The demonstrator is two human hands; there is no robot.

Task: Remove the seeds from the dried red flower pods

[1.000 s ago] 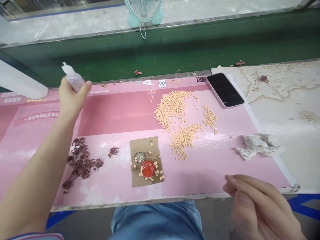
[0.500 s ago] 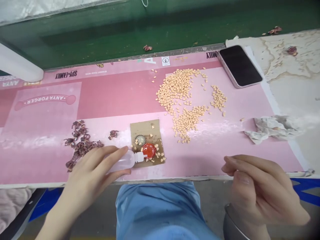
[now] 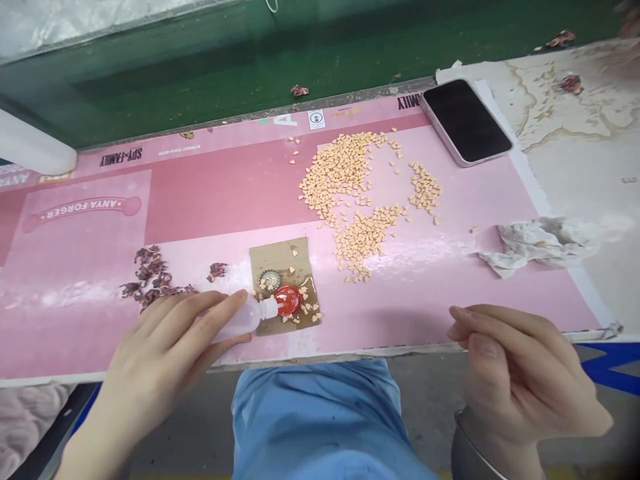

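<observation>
My left hand (image 3: 165,347) has little room with the plastic dropper bottle (image 3: 235,320): red cap (image 3: 288,300) right at the nozzle, dried petals (image 3: 150,277) just past my fingers. Right hand (image 3: 520,373) can pass over the pink mat (image 3: 415,293); crumpled tissue (image 3: 537,247), tan granules (image 3: 345,173) and phone (image 3: 465,120) stand farther up.

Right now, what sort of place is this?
Probably a small craft workshop or factory bench, though I can't be sure. A pink printed desk mat carries heaps of tiny pale orange pieces and dried reddish petals, and the left hand holds a plastic squeeze bottle.
</observation>
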